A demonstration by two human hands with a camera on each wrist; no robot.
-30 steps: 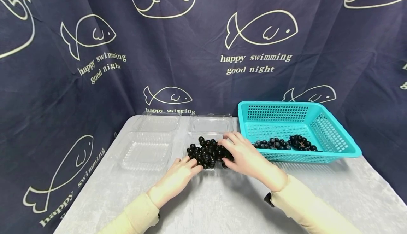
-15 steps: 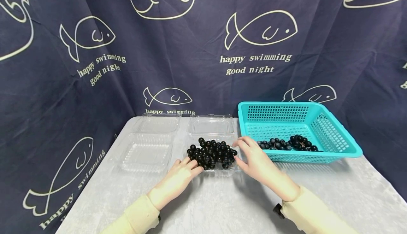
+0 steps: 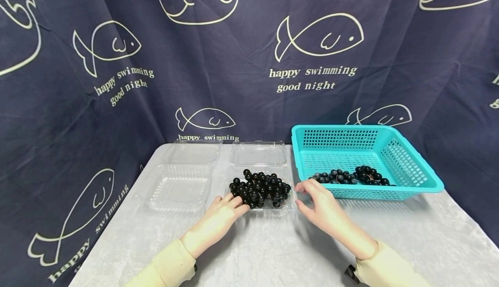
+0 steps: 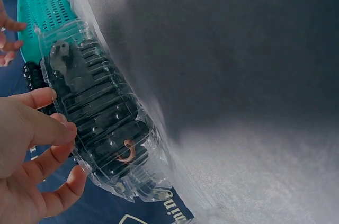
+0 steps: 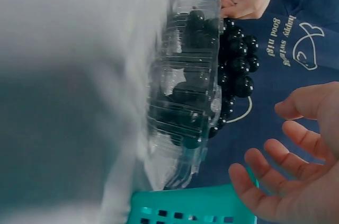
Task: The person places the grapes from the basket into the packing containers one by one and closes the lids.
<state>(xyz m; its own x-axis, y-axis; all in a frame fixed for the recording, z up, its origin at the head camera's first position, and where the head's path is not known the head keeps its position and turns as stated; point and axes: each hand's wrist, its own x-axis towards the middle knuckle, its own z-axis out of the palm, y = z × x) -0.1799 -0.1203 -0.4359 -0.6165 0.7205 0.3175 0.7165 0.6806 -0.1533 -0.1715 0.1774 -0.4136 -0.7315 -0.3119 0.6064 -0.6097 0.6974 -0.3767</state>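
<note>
A bunch of dark grapes fills an open clear plastic clamshell container in the middle of the table. My left hand holds this container by its left rim, the thumb and curled fingers at the edge in the left wrist view. Some grapes rise above the rim in the right wrist view. Right of the container, my right hand hovers with loosely bent fingers, apart from the grapes and holding nothing. Its spread fingers show in the right wrist view.
At the right stands a turquoise perforated basket with more dark grapes along its near side. A second open clear clamshell container lies on the left. Both lids fold back toward the dark fish-print curtain.
My right hand has come off the grapes and moved right, away from the container. The left hand stays at the container's left rim, and the grapes lie in the container.
</note>
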